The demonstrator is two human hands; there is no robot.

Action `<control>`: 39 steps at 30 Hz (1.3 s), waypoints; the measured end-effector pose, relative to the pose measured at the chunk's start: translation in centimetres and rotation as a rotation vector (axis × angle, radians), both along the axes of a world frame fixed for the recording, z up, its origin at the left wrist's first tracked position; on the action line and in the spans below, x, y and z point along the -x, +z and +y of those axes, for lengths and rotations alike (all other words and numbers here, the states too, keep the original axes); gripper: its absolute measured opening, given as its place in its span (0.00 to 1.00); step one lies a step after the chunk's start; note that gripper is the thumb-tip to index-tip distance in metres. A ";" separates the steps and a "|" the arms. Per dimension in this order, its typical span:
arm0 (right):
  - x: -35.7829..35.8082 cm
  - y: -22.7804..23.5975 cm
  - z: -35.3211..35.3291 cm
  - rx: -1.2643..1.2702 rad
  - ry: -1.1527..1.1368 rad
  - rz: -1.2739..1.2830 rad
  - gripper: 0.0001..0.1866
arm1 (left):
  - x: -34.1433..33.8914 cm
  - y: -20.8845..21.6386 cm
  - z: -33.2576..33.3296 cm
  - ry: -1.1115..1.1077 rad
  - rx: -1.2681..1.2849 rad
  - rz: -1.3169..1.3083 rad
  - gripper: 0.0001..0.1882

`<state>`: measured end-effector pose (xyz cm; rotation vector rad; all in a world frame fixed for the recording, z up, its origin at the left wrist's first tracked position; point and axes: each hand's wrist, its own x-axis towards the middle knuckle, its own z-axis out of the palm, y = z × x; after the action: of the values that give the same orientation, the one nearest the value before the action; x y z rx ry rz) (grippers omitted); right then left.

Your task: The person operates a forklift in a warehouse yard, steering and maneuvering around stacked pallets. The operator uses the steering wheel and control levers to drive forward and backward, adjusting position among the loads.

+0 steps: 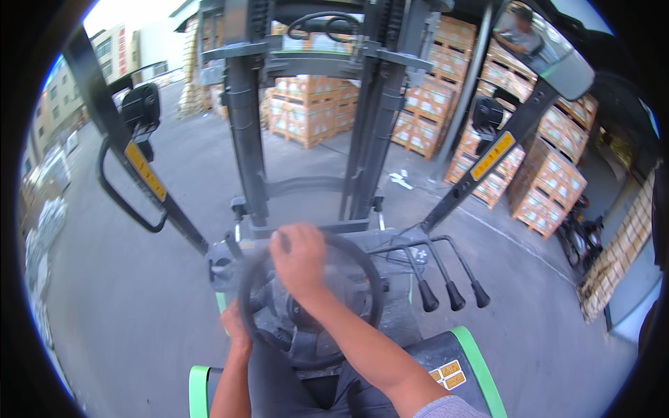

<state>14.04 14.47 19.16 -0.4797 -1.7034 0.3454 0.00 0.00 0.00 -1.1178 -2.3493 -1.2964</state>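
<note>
Ahead, a grey yard floor (139, 279) with stacks of boxes on pallets (550, 181) at right and more behind. Centre, a dark forklift mast (306, 125) rising from the dash. Below it, a black steering wheel (362, 268), directly in front of the seat. Right of the wheel, three black levers (453, 292), untouched. Right hand (300, 261) laid over the wheel's top, fingers curled together on the rim. Left hand (235, 327) at the wheel's lower left edge, fingers hidden; grip cannot be told.
</note>
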 end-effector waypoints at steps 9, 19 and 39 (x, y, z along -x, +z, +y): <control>-2.8 0.3 -0.2 0.005 0.069 -0.014 0.05 | -4.3 0.3 0.3 0.131 -0.135 0.053 0.16; -7.2 0.6 0.0 -0.004 0.110 -0.023 0.04 | -10.6 2.4 0.0 0.233 -0.044 0.011 0.21; -17.7 -8.5 -12.2 -0.037 0.456 -0.103 0.09 | -15.6 -2.6 -3.5 0.135 -0.098 -0.110 0.20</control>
<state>31.69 2.25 10.62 -0.0755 -1.9110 0.6242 15.59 -3.52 -2.61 -0.8645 -2.3633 -1.4397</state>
